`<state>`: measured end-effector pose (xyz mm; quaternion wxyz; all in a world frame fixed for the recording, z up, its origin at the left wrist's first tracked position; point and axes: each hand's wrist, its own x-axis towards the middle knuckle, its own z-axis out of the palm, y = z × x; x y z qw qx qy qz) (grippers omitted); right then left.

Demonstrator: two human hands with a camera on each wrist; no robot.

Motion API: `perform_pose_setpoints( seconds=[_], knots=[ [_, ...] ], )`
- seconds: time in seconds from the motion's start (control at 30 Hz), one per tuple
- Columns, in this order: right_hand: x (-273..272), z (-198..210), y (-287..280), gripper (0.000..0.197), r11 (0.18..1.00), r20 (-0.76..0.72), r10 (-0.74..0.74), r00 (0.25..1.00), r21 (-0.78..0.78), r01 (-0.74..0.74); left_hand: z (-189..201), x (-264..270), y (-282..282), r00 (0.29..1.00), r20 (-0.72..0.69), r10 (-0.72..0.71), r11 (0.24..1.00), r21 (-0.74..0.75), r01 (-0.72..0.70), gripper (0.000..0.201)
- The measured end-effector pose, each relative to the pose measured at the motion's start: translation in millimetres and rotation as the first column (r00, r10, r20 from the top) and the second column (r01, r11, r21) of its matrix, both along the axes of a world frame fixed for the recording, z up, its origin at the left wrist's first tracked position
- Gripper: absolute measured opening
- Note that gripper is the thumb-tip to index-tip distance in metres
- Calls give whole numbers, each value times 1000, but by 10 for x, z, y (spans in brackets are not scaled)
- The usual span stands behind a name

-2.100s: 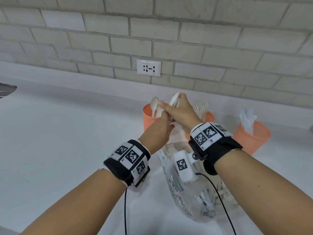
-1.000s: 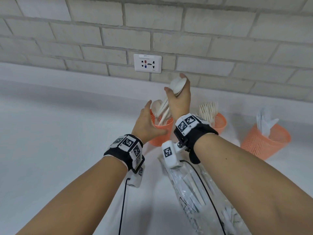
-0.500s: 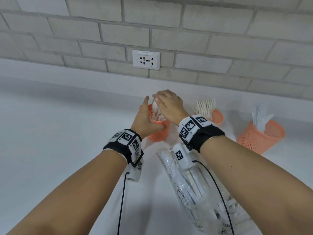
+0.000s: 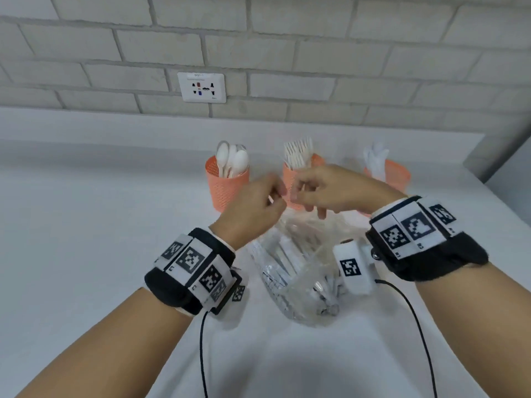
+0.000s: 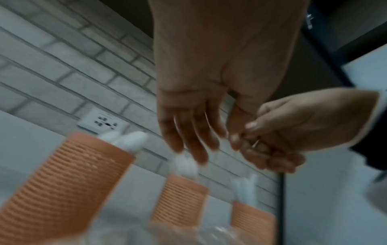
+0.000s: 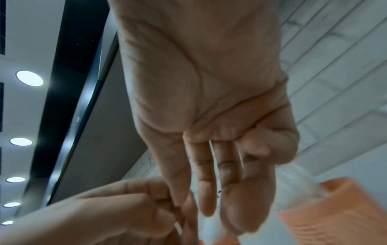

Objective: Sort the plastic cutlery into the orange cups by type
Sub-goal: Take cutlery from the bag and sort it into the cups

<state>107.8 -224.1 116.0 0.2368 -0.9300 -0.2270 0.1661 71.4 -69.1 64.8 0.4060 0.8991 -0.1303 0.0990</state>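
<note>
white counter (image 4: pixel 86 254) | left hand (image 4: pixel 253 208) fingers loose | right hand (image 4: pixel 330 188) grip unclear

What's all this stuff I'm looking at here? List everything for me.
Cups: three, orange, in a row at the back of the counter.
Spoons: several, white, in the left cup.
Forks: several, white, in the middle cup.
Knives: a few, white, in the right cup; blurred.
Bag: one, clear, lying on the counter before the cups, with white cutlery inside.
Counter: one, white.
Socket: one, white, on the brick wall.
Wristbands: two, black with printed markers.
Left hand: above the bag.
Right hand: above the bag, beside the left.
</note>
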Motion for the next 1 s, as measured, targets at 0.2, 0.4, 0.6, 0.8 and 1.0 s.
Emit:
perform_pose_setpoints(
  seconds=[0.2,0.4,0.6,0.8,1.0],
  knots=[
    [-278,-298,-567,8,997,-230,-39,972,-73,22,-359,-262,-619,931,-328,-163,785,528,324,49],
    [-480,-609,-531,19,965,-175,4,984,-258,-50,-449,-94,-586,969,-245,-27,967,238,88,31],
    [-472,-987,-131,30,937,24,-67,997,-341,71,-306,-243,-628,980,-195,-46,981,-194,8,8],
    [-452,-1016,-165,21,968,13,-159,987,-193,158,-310,-351,-430,980,-191,-58,983,-184,22,25],
    [-415,-940,-134,20,954,37,-223,974,-196,226,-341,-431,-419,983,-171,-60,992,-117,40,30]
  ],
)
